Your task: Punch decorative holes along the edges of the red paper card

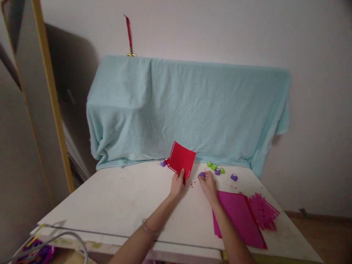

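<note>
At the centre of the frame my left hand (177,183) pinches a red paper square (181,158) upright, holes already punched along its left and lower edges. My right hand (209,184) closes on a purple punch (202,175) on the white table (118,201). Other edges remain unpunched; no containers visible.

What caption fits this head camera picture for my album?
Left hand holds up a punched red paper square; right hand pinches a purple punch on the white table.

Punches (217,169) sit in a row near the bench's (123,198) far edge, before a draped cloth (187,110); paper sheets (242,220) lie toward its right edge.
</note>
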